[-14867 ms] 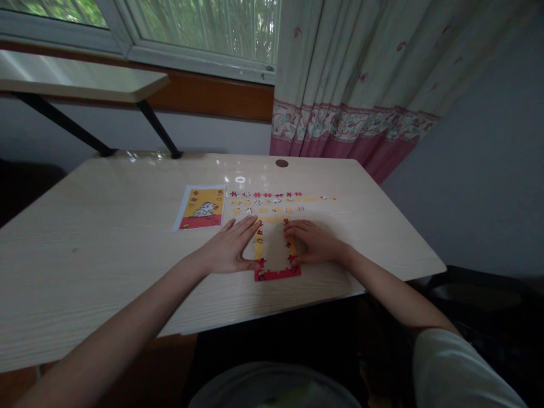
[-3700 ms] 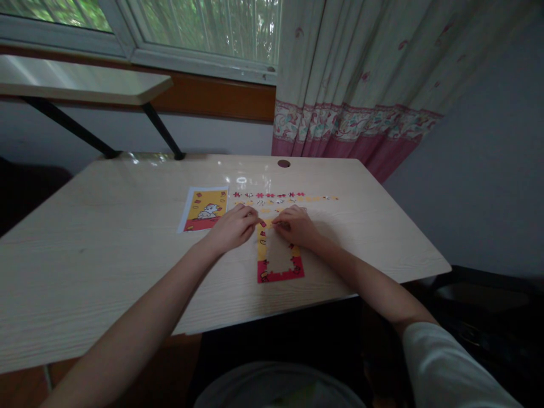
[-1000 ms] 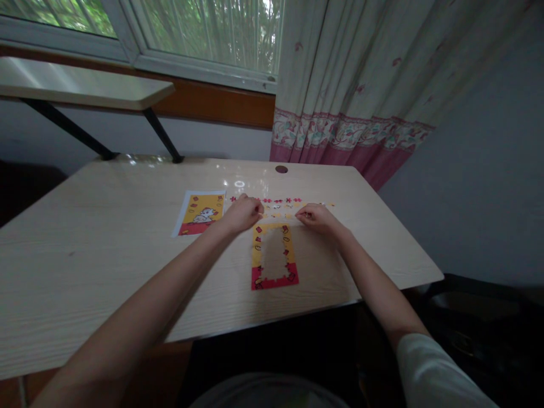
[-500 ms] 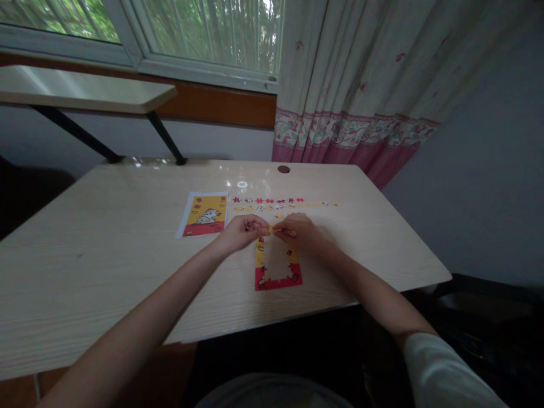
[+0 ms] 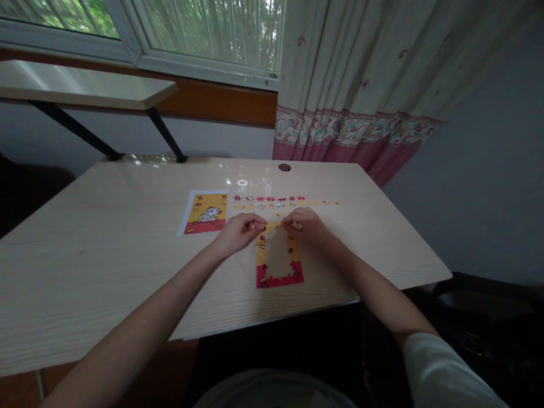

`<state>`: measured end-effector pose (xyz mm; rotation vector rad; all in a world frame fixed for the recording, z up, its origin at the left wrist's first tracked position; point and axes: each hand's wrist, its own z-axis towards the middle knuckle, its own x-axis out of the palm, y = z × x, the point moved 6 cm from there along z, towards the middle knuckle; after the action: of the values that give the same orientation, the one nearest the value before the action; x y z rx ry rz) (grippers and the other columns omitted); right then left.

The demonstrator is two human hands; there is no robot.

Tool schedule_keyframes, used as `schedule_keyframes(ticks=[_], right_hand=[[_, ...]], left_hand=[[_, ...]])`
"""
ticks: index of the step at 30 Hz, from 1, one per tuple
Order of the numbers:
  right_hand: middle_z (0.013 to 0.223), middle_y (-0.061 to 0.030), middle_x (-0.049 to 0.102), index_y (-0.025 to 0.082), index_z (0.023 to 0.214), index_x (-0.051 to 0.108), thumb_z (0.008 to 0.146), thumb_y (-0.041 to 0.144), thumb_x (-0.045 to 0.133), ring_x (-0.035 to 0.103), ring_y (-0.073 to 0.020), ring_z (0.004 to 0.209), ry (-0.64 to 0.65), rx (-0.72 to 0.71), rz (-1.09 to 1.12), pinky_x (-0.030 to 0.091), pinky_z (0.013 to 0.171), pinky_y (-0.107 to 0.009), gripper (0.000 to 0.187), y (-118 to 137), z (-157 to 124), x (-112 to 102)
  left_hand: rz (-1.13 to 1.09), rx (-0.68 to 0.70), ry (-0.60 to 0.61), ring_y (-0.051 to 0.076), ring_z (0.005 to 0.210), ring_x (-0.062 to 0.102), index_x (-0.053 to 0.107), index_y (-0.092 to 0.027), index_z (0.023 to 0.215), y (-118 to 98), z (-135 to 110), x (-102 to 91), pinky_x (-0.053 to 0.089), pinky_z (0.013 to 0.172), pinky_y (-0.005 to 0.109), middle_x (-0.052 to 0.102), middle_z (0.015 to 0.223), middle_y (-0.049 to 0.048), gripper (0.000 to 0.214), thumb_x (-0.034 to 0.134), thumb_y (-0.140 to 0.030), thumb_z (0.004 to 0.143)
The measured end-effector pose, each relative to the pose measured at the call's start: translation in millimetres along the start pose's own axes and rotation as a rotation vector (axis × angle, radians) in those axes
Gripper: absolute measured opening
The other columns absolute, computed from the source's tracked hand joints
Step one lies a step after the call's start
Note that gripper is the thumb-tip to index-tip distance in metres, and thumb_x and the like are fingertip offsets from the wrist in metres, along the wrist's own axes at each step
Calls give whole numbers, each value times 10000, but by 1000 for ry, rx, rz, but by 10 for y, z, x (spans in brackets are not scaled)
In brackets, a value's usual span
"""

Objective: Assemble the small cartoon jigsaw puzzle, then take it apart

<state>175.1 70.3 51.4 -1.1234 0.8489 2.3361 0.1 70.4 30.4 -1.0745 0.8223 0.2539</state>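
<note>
A jigsaw puzzle border (image 5: 280, 281), yellow above and red below, lies on the table with a bare middle. At its upper left corner my left hand (image 5: 243, 231) is closed, thumb and finger pinching the yellow edge. My right hand (image 5: 309, 229) pinches the upper right part of the same edge. A short yellow strip of the top edge shows between the fingertips; the corners under them are hidden. Beyond the hands, loose jigsaw pieces (image 5: 271, 199) lie in rows, red ones farthest and yellow or white ones nearer.
Left of the loose pieces lies a reference picture (image 5: 206, 214) of a white animal on yellow and red. The pale wooden table (image 5: 127, 243) has a raised shelf (image 5: 85, 85) at its back left. A curtain (image 5: 340, 85) hangs behind, beside the window.
My fingertips have moved apart: earlier they met over a small yellow piece above the border. Now a yellow top edge shows between them. The right hand has shifted slightly right.
</note>
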Motion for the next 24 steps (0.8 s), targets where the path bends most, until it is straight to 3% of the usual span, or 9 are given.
schedule_keyframes(ticks=[6, 15, 24], right_hand=[[691, -16, 622, 175, 758, 661, 787, 245, 627, 529, -103, 624, 91, 66, 74, 379, 619, -215, 83, -252, -43, 130], [674, 0, 603, 179, 767, 663, 780, 267, 642, 510, -93, 603, 138, 63, 63, 379, 616, -213, 91, -198, -36, 219], [674, 0, 606, 180, 770, 660, 783, 265, 636, 514, -101, 620, 127, 47, 22, 374, 633, -221, 89, -175, -34, 221]], left_hand=[[286, 171, 4, 198, 851, 537, 666, -186, 925, -32, -58, -63, 434, 779, 353, 631, 862, 73, 216, 463, -223, 862], [384, 195, 24, 211, 860, 505, 663, -192, 963, -48, -57, -19, 425, 770, 357, 600, 864, 75, 243, 443, -207, 861], [470, 282, 63, 212, 830, 461, 657, -209, 1063, -207, -53, 70, 385, 723, 345, 537, 884, 85, 277, 454, -269, 884]])
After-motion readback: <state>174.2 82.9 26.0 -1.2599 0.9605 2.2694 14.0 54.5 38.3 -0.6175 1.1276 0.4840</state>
